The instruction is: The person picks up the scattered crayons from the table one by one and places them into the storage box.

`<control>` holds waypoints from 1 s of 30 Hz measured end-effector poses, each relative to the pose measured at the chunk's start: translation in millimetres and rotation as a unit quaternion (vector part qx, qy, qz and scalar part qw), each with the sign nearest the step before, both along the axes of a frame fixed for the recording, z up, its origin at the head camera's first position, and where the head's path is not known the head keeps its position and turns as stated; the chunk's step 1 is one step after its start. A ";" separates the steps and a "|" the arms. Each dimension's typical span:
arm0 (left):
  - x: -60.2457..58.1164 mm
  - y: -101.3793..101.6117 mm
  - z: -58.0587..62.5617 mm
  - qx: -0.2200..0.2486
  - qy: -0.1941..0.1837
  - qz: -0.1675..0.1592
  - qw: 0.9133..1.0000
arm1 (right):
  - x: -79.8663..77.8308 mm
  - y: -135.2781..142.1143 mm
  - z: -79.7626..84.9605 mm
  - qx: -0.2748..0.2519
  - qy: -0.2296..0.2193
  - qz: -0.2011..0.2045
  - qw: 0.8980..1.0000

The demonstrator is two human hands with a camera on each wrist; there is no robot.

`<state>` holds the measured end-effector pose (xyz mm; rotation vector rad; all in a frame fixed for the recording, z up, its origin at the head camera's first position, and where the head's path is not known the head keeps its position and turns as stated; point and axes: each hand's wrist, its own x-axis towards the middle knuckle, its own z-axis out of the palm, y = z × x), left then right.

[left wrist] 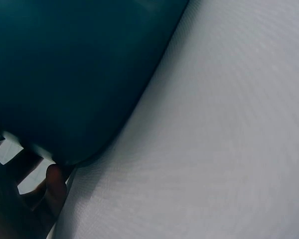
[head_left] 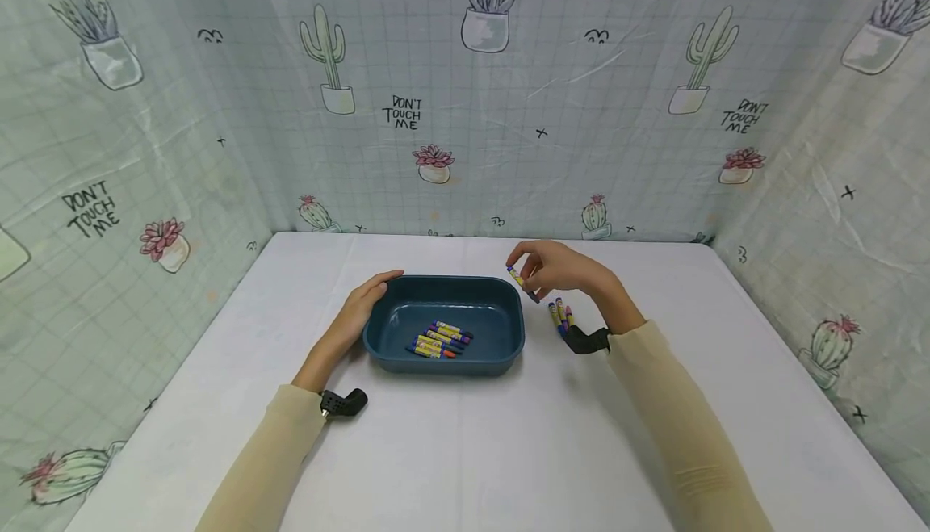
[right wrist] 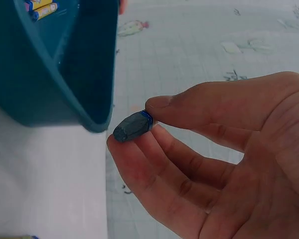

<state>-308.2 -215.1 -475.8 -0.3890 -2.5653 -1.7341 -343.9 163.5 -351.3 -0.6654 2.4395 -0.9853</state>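
Observation:
A dark teal rectangular tray [head_left: 443, 368] stands on the white table, with several yellow-wrapped crayons [head_left: 439, 340] grouped on its floor. At its left end, my left hand [head_left: 361, 303] touches the outer wall near the far corner, fingers extended. In the left wrist view, the fingers [left wrist: 54, 186] at lower left meet the tray wall [left wrist: 79, 84]. My right hand [head_left: 555, 266] pinches a dark grey-blue crayon [right wrist: 132, 126] between thumb and fingers, above the table just beyond the tray's right end. Loose crayons [head_left: 559, 314] lie under that hand, partly hidden by the wrist strap.
White cloth covers the table [head_left: 436, 451]. A patterned curtain [head_left: 465, 136] with cactus prints encloses the back and both sides. Each wrist wears a black strap mount, the left one [head_left: 345, 403] low over the cloth.

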 end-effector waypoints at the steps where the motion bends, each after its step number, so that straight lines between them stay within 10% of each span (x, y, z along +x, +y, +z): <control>1: 0.0 0.0 0.0 0.002 -0.002 0.000 1.000 | -1.1 -4.6 1.4 0.005 -0.001 0.004 1.000; 14: -0.5 0.2 0.7 0.008 -0.004 -0.004 1.000 | -14.4 -78.2 6.4 0.116 0.004 0.155 0.981; 30: -0.6 -0.3 0.2 0.017 -0.009 -0.003 1.000 | -19.5 -130.2 -22.2 0.194 0.007 0.178 0.965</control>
